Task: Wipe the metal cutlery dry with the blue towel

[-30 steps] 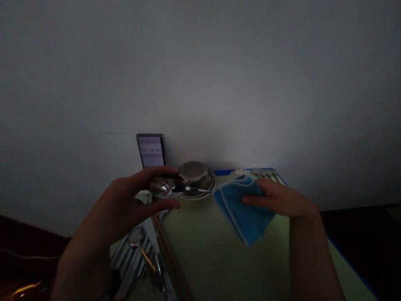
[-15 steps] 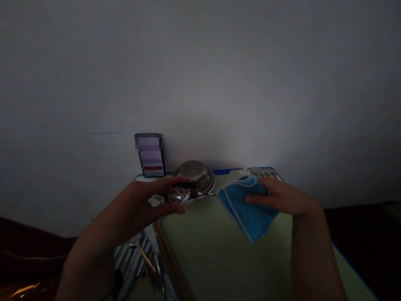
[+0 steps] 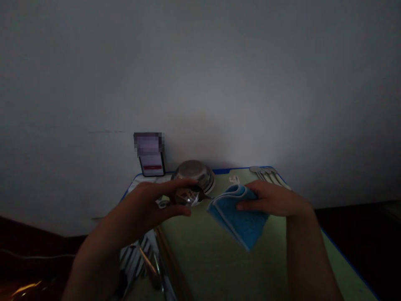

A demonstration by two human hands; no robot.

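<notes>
My left hand [image 3: 159,200] is on the left, its thumb and fingers closed about the wide end of a shiny metal spoon [image 3: 200,195]. The dim light blurs the spoon's exact outline. Its thin handle points right and disappears into a folded blue cloth [image 3: 239,219]. My right hand [image 3: 266,198] pinches this cloth, thumb on the near side, with the handle hidden in the folds. Both hands are raised over the table, in front of an upturned metal bowl [image 3: 192,169].
A phone [image 3: 152,161] leans on the wall at the back left. Several spoons [image 3: 266,172] lie at the back right corner. Cutlery [image 3: 138,255] and wooden chopsticks [image 3: 171,259] lie front left on the pale green table [image 3: 219,267], which has a blue edge.
My right hand and the cloth have shifted left and slightly down, closer to my left hand. My left hand has moved a little right. More of the spoons at the back right shows.
</notes>
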